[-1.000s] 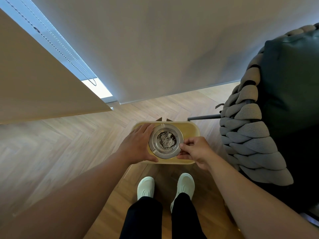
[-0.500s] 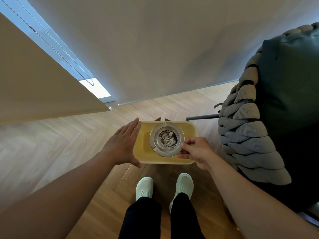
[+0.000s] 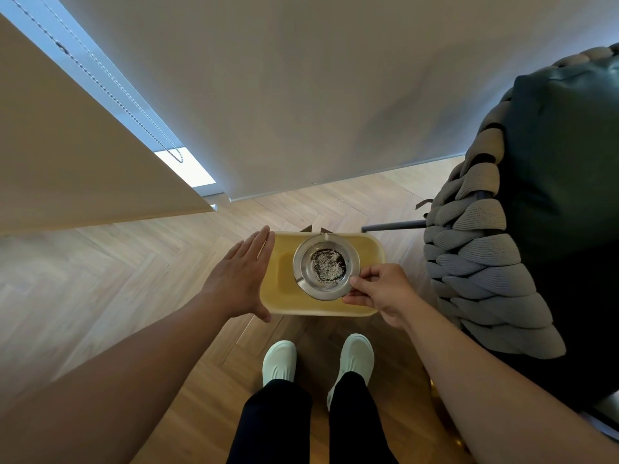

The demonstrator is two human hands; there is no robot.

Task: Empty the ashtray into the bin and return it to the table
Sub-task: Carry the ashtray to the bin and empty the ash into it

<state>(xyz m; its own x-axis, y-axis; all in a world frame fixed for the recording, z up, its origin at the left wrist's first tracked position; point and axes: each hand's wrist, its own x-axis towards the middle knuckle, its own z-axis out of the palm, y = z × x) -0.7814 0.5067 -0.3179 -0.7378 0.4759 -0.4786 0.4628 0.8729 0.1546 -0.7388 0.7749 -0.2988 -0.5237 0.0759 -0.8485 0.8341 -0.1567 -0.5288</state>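
1. We see the ashtray (image 3: 326, 267) as polished metal, its broad rim shiny and reflective, with a rough, grainy grey-and-black heap of ash in the bowl.
2. We see the small yellow worktop (image 3: 284, 283) as smooth with a soft satin sheen.
3. We see the floor (image 3: 110, 279) as light wood in a herringbone pattern, matt to faintly glossy.
4. We see the chair's thick braided cords (image 3: 475, 262) as grey knitted cloth, finely ribbed and matt.
5. We see its dark green cushion (image 3: 562, 162) as smooth, leather-like, slightly glossy.
6. We see the shoes (image 3: 279, 361) as smooth, matt, pale moulded material.
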